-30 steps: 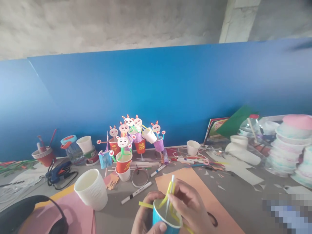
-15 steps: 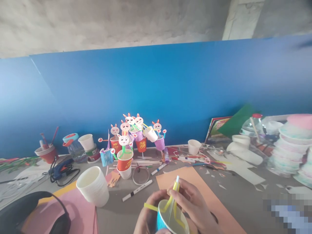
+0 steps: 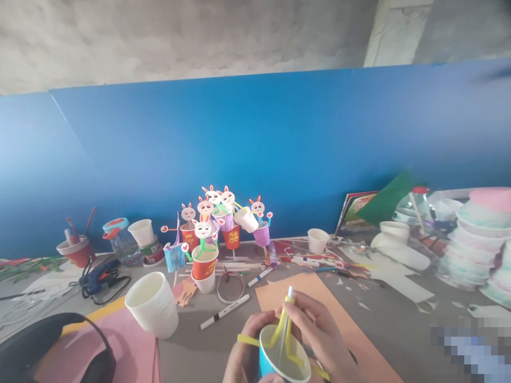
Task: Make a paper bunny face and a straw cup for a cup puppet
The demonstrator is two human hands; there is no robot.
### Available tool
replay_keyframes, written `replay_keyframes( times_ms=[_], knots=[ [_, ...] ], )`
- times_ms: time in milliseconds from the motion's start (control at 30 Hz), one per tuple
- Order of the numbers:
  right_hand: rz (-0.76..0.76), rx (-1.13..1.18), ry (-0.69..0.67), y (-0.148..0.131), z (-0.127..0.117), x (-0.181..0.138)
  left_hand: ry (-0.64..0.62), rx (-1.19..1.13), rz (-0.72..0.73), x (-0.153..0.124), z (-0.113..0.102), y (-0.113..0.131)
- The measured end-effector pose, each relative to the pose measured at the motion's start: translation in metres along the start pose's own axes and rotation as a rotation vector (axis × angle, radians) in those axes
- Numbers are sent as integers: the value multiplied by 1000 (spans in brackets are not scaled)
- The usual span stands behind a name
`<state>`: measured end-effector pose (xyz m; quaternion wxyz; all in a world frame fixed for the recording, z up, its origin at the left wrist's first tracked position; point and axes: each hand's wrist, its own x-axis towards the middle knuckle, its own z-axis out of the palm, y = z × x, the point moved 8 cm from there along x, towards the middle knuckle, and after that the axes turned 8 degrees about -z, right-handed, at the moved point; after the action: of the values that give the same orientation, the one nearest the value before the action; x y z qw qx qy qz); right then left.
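A blue-coloured paper cup (image 3: pixel 268 364) sits in my left hand (image 3: pixel 244 348), whose fingers wrap round its outside. Inside the cup stands a pale stick (image 3: pixel 290 291), rising above the rim. Yellow paper strips (image 3: pixel 278 332) run from the stick's upper part down into the cup, and one end pokes out past the rim on the left, another on the lower right. My right hand (image 3: pixel 319 330) pinches the strips against the stick near its top, fingers closed. The lower part of the cup is cut off by the frame edge.
Behind my hands stand several rabbit-faced paper-cup figures (image 3: pixel 203 230). Stacked white cups (image 3: pixel 154 306) and black headphones (image 3: pixel 72 319) lie left. An orange sheet (image 3: pixel 295 287), a marker (image 3: pixel 224 312) and paper scraps surround my hands. Stacked painted cups (image 3: pixel 471 250) rise at right.
The fingers of my right hand have shifted slightly on the strips and stick. The cup has tilted a little, and more of the yellow strip on its lower right shows.
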<state>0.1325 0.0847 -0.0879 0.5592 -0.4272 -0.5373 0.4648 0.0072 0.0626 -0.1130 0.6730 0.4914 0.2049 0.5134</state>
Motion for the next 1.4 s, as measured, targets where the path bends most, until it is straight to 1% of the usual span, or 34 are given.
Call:
replay_keyframes(
  times_ms=[67, 167, 300, 400, 467, 533, 600, 700, 833, 967, 1133, 1267, 1400],
  knots=[
    [3, -9, 5, -2, 0, 0, -32, 3, -38, 0, 2, -2],
    [24, 41, 1, -3, 4, -1, -72, 55, -81, 1, 4, -5],
    [10, 91, -21, -4, 8, 1, -64, 28, -80, 2, 5, -3],
    [10, 96, -61, -4, 9, 2, -68, -71, -123, 3, 5, -2],
    [25, 110, -116, -1, 12, 2, -81, -192, -174, 4, 2, -1],
    [27, 142, -177, 1, 16, 2, -83, -305, -223, 6, -4, 0],
    [17, 171, -237, 3, 22, 1, -66, -337, -267, 7, -13, 1],
    [10, 176, -305, 9, 30, -3, -42, -244, -321, 9, -26, 1],
    [82, 242, -353, 19, 40, -11, -35, -61, -325, 8, -29, 5],
    [85, 210, -400, 16, 44, -15, -7, 36, -301, 6, -24, 17],
    [54, 195, -416, 11, 47, -16, 9, 71, -364, 6, -16, 30],
    [35, 158, -427, 8, 47, -18, 53, 121, -360, 7, -11, 42],
    [36, -6, -387, 0, 41, -20, -4, 143, -359, 5, 1, 49]
  ],
)
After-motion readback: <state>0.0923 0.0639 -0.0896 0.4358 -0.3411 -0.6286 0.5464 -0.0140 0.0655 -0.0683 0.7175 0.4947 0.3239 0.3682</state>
